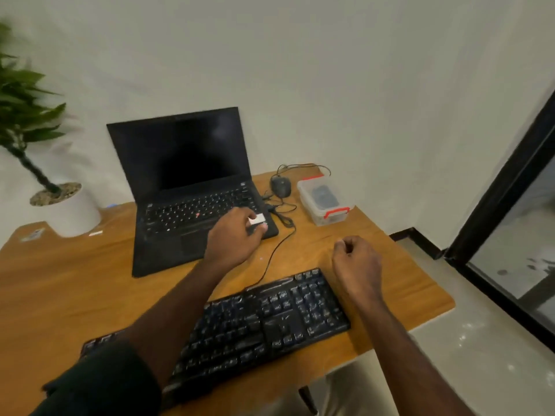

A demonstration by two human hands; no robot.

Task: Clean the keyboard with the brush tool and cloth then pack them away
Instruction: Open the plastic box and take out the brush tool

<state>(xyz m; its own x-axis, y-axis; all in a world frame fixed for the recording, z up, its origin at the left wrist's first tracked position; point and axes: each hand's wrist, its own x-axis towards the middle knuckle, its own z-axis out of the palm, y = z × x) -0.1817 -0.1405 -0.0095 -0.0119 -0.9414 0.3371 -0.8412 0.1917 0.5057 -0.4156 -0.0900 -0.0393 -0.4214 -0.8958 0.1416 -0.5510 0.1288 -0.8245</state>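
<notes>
A black external keyboard (270, 319) lies at the desk's near edge, partly under my left forearm. My left hand (232, 238) hovers over the laptop's right front corner and pinches a small white brush tool (257, 219) between thumb and fingers. My right hand (356, 262) hangs above the keyboard's right end with its fingers curled and nothing in it. A clear plastic box (326, 199) with red latches stands at the back right. It has a dark cloth (324, 196) inside.
An open black laptop (186, 187) with a dark screen stands behind the keyboard. A wired mouse (280, 186) and loose cables lie between the laptop and the box. A potted plant (64, 205) sits at the far left. The desk (75, 283) drops off at the right.
</notes>
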